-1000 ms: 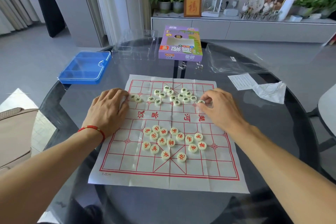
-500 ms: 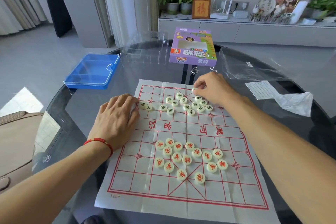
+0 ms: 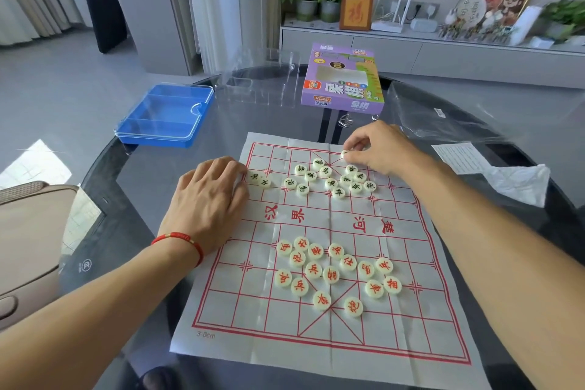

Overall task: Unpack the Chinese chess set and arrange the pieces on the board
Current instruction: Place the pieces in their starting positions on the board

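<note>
We have the right hand (image 3: 378, 149) at the far edge of the paper board (image 3: 319, 345), its grip pinched on one black-lettered piece (image 3: 345, 153) that sits at or just over the far row, by the top of the palace diagonals. We cannot tell whether the piece is already touching the paper.

The loose cluster of black pieces (image 3: 332, 179) lies just nearer us than that grip, so the right hand is the closer one for the next pick. A round disc has no long axis to mind.

Our left hand (image 3: 209, 199) rests flat on the board's left edge, fingers together, holding nothing we can see. Two black pieces (image 3: 259, 179) lie just beside its fingertips. The red pieces (image 3: 335, 272) sit heaped in the near half, unsorted.
</note>
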The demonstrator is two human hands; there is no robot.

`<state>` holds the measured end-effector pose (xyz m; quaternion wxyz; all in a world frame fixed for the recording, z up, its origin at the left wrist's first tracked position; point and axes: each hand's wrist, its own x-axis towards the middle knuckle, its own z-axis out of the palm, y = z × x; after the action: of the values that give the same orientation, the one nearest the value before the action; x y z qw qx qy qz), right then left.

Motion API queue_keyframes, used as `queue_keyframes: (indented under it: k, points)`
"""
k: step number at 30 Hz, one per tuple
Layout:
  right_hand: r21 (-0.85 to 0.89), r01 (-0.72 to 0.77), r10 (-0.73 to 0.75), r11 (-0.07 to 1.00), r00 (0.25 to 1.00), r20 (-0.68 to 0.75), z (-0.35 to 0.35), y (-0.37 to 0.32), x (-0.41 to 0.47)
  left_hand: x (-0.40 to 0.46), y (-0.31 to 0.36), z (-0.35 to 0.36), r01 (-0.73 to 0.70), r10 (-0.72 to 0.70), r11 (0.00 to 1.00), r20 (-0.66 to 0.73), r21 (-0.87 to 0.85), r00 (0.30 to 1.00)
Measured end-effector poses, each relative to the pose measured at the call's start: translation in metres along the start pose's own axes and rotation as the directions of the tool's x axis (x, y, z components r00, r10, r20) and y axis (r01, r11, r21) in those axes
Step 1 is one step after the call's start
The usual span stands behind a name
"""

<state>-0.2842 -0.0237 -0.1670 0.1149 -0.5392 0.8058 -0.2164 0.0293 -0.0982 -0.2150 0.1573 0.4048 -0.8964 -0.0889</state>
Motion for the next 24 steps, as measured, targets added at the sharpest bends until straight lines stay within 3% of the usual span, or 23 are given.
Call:
queue_keyframes:
  k: [6,13,24]
  points:
    - [-0.101,-0.001,-0.009,0.995,0.995,-0.096,-0.007,-0.001,-0.009,0.0,0.0,0.0,0.004,-0.004,1.0,-0.002,-0.006,1.0]
    - [-0.239,-0.063,0.079,0.969,0.995,0.058,-0.006,-0.017,-0.018,0.0,0.001,0.0,0.007,-0.007,1.0,-0.002,-0.016,1.0]
    - [-0.148,-0.076,0.073,0.986,0.997,-0.02,-0.042,0.008,-0.066,0.0,0.0,0.0,0.001,-0.001,1.0,-0.013,-0.021,1.0]
